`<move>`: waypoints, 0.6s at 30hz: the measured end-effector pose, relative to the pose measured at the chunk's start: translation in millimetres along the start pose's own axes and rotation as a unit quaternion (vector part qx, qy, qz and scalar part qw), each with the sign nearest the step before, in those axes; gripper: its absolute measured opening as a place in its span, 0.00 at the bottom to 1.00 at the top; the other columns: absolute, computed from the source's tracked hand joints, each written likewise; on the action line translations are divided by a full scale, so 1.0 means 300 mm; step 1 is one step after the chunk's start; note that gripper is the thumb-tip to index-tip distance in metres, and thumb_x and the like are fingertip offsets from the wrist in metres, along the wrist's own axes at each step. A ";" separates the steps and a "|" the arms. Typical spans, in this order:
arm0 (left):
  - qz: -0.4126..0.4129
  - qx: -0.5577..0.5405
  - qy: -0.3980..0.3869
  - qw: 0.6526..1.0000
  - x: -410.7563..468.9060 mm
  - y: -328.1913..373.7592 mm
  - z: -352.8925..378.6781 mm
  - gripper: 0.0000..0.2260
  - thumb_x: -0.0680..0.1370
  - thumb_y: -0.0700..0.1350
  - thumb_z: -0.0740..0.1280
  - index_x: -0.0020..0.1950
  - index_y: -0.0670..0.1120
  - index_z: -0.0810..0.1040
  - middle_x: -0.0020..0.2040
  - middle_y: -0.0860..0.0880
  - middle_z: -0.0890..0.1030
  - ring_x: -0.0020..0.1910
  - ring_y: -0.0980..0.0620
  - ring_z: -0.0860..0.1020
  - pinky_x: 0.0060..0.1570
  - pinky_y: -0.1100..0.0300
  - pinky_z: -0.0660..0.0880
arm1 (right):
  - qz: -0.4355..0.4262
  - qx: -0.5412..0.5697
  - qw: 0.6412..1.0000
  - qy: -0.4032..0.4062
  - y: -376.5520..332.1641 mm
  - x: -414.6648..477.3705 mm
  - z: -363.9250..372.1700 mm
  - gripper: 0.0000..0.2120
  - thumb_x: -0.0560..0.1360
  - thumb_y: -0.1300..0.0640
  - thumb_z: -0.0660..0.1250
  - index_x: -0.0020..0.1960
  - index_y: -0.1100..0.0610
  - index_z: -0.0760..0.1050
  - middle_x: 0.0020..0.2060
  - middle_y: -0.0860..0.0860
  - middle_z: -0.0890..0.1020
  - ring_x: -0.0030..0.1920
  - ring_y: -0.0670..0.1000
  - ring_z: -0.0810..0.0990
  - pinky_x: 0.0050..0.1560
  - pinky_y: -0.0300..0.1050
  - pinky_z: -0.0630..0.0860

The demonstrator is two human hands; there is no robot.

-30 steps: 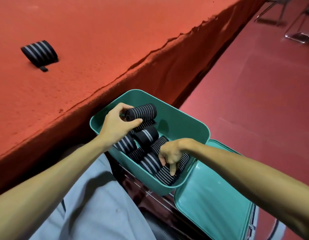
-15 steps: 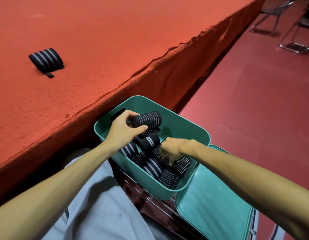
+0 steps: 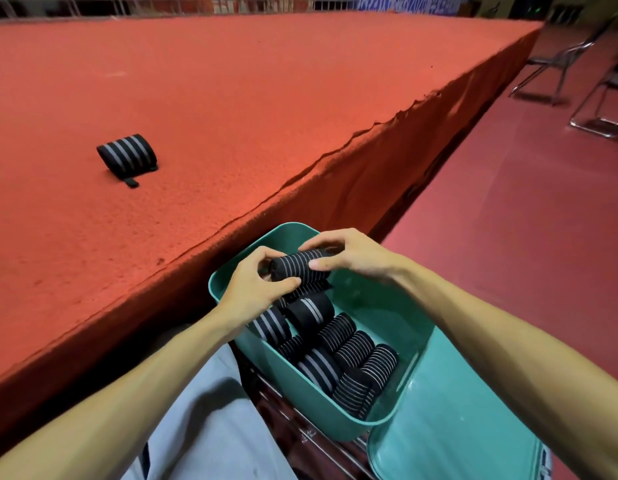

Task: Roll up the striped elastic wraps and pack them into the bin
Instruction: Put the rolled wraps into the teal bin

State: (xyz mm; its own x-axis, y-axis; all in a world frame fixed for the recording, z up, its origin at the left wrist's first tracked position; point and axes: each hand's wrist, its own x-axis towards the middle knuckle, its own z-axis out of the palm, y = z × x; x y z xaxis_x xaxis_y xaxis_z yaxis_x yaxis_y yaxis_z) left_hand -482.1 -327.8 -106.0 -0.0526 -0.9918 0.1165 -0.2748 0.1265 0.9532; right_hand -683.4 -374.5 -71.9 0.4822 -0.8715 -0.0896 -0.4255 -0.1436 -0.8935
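Striped wrap (image 3: 298, 268), rolled tight, is gripped at each end by our left hand (image 3: 255, 289) and right hand (image 3: 352, 254), fingers curled round it, above the far end of the teal bin (image 3: 380, 306); that end lies open (the near half is packed with rolled wraps (image 3: 335, 351)); the red platform (image 3: 231, 98) edge runs just beside the bin's left rim, a loose wrap (image 3: 127, 154) well apart on it; a teal lid (image 3: 456, 427) lies to the right; chairs (image 3: 557, 60) stand far off on the floor (image 3: 525, 220).

Red carpeted platform (image 3: 266, 98), ragged edge on the near side. One rolled striped wrap (image 3: 127, 154) lies on it, well back from that edge, loose tab at its near end.
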 end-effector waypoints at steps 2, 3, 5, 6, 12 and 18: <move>0.005 -0.016 -0.005 1.000 0.005 -0.001 -0.007 0.14 0.68 0.35 0.76 0.48 0.46 0.76 0.43 0.50 0.80 0.38 0.64 0.78 0.42 0.69 0.74 | 0.019 0.051 0.998 -0.010 0.020 0.004 0.003 0.15 0.73 0.61 0.72 0.59 0.54 0.78 0.53 0.48 0.80 0.46 0.39 0.80 0.46 0.36 0.77; 0.006 -0.020 -0.007 1.000 0.009 -0.002 -0.009 0.14 0.68 0.34 0.76 0.48 0.45 0.76 0.43 0.50 0.80 0.38 0.64 0.78 0.41 0.70 0.74 | 0.030 0.095 0.995 -0.025 0.031 0.003 0.004 0.15 0.73 0.62 0.72 0.59 0.54 0.77 0.53 0.48 0.80 0.45 0.40 0.80 0.44 0.36 0.77; 0.002 -0.022 -0.016 1.000 0.023 -0.010 -0.013 0.14 0.68 0.35 0.76 0.49 0.45 0.76 0.44 0.50 0.80 0.38 0.64 0.79 0.42 0.70 0.75 | 0.038 0.141 0.989 -0.029 0.054 0.008 0.008 0.17 0.73 0.66 0.71 0.60 0.57 0.76 0.52 0.49 0.80 0.43 0.41 0.80 0.40 0.36 0.76; 0.000 -0.007 -0.028 1.000 0.032 -0.021 -0.016 0.14 0.68 0.37 0.76 0.49 0.46 0.76 0.45 0.50 0.80 0.40 0.63 0.79 0.44 0.68 0.75 | 0.037 0.147 0.988 -0.023 0.058 0.008 0.011 0.17 0.73 0.68 0.70 0.60 0.59 0.76 0.51 0.50 0.80 0.42 0.41 0.80 0.39 0.35 0.75; -0.035 0.140 -0.190 0.971 0.076 -0.067 -0.024 0.15 0.70 0.50 0.76 0.51 0.52 0.73 0.50 0.52 0.81 0.48 0.53 0.81 0.54 0.52 0.78 | 0.078 0.083 0.993 -0.036 0.115 0.017 0.001 0.11 0.73 0.65 0.71 0.55 0.59 0.79 0.43 0.49 0.81 0.36 0.48 0.74 0.36 0.37 0.72; -0.005 0.241 -0.241 0.940 0.082 -0.063 -0.028 0.11 0.75 0.50 0.70 0.57 0.52 0.76 0.55 0.53 0.80 0.54 0.58 0.78 0.58 0.61 0.74 | 0.141 -0.300 0.936 -0.118 0.213 0.063 0.033 0.19 0.70 0.57 0.75 0.60 0.55 0.78 0.48 0.50 0.80 0.48 0.49 0.76 0.48 0.39 0.70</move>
State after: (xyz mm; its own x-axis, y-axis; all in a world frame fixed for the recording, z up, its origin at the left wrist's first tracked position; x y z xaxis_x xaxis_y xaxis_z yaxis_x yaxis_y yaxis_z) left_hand -470.1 -354.8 -118.7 -0.4441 -0.8846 -0.1425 -0.6747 0.2255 0.7028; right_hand -693.7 -395.6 -135.1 0.4110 -0.7967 -0.4431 -0.8809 -0.2220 -0.4180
